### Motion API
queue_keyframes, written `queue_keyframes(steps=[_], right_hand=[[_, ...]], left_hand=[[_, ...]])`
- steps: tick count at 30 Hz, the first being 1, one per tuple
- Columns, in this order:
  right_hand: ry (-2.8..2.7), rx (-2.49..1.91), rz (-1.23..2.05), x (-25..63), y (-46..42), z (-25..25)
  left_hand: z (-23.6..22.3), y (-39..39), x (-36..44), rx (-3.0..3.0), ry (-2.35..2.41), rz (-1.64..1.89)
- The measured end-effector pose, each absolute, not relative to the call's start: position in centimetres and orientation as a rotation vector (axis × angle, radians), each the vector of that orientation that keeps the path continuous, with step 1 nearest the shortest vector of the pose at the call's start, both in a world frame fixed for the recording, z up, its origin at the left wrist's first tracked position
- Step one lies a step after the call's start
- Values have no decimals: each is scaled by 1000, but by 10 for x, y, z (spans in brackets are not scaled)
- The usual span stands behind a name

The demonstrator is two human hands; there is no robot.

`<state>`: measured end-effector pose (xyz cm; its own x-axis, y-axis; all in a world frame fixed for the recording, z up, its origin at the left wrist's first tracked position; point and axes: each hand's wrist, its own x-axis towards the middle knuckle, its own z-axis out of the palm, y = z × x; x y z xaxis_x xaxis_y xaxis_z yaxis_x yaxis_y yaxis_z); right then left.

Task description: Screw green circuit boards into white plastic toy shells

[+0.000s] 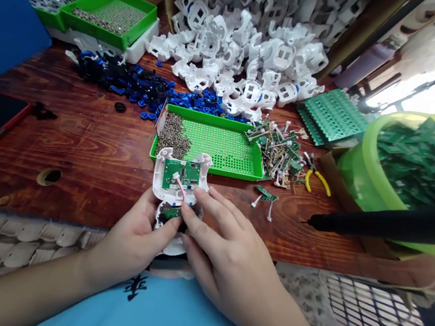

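Note:
Both hands are on a white plastic housing [159, 189] at the table's front edge. A green circuit board [171, 178] sits inside its upper part, and a pink-and-white cable with a white plug [176, 177] runs down from there. Below, a second small green board [170, 213] shows in the lower part, partly covered by fingers. My left hand [140, 233] grips the housing from the left, thumb on the lower part. My right hand [226, 239] is closed around the right side, its fingertips at the cable; whether they pinch it is hard to see.
Behind the housing stands a green tray [220, 144] with small metal screws. Loose boards with cables [281, 151], yellow-handled pliers [316, 176] and a bucket of boards [370, 160] are on the right. A black rod-shaped tool [377, 221] juts in. White shells [240, 45] pile up behind.

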<state>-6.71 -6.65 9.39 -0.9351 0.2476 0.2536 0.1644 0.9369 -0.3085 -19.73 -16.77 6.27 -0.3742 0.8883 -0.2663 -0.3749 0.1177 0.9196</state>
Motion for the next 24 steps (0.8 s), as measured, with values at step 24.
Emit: queue_keyframes(steps=[24], right_hand=[[-1709,-877,2015,-74,-74,71]], left_hand=[[62,-169,-194,834,1456,1455]])
